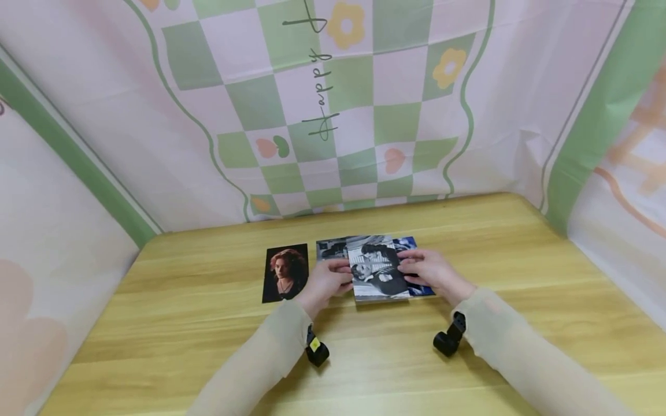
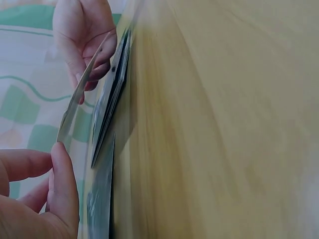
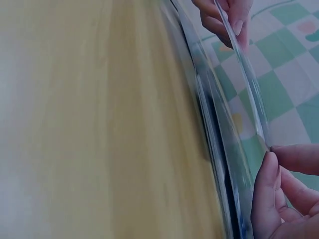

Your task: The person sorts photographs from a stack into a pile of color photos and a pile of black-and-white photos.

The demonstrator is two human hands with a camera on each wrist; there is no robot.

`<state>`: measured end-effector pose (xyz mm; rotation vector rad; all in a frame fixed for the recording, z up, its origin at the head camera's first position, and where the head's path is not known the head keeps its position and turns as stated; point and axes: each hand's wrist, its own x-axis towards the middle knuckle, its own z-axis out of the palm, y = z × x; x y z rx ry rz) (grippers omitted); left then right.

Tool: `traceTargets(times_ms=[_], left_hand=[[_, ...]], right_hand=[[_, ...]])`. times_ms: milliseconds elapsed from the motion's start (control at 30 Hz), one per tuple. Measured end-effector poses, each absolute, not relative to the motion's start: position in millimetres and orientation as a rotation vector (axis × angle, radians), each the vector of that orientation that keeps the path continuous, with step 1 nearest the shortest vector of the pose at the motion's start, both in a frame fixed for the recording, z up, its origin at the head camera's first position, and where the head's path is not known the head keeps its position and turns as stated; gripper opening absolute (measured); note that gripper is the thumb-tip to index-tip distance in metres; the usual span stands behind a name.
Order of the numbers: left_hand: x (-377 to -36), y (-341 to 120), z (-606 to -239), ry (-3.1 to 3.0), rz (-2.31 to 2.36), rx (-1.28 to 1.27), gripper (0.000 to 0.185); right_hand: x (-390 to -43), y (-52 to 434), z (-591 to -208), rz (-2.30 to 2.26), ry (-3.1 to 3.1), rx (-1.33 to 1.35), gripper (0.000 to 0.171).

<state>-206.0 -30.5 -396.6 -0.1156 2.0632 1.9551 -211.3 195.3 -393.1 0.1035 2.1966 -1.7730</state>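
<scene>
A black-and-white photo card (image 1: 378, 271) is raised above other photo cards, with two figures printed on it. My left hand (image 1: 328, 284) pinches its left edge between thumb and finger, and in the left wrist view the card (image 2: 75, 104) appears edge-on. On the opposite edge, my right hand (image 1: 438, 276) pinches it the same way; the right wrist view shows thumb and fingertip meeting at the card's edge (image 3: 254, 99). Beneath lie a grey photo card (image 1: 330, 248) and a blue one (image 1: 422, 290), partly hidden. The left wrist view shows a stack of several cards (image 2: 110, 94).
Left of the hands, a dark portrait card (image 1: 285, 273) lies flat on the wooden table (image 1: 208, 312). A patterned cloth (image 1: 343, 115) hangs along the table's back edge. Small black cameras (image 1: 448, 341) are strapped to both wrists.
</scene>
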Motion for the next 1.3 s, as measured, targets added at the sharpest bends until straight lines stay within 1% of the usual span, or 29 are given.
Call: traceTargets(times_ms=[400, 733, 1300], left_hand=[[-215.6, -61.9, -385.0, 2.175, 1.919, -0.112, 0.04], [-225.4, -84.8, -385.6, 2.296, 1.823, -0.146, 0.04], [-233.6, -99.5, -396.5, 2.327, 1.746, -0.178, 0.037]], right_hand=[[-228.4, 163.4, -380.2, -1.738, 2.272, 0.109, 0.046], [-240.6, 134.0, -382.4, -1.71, 2.303, 0.119, 0.046], [-246.3, 119.7, -389.3, -1.666, 2.214, 0.039, 0.046]])
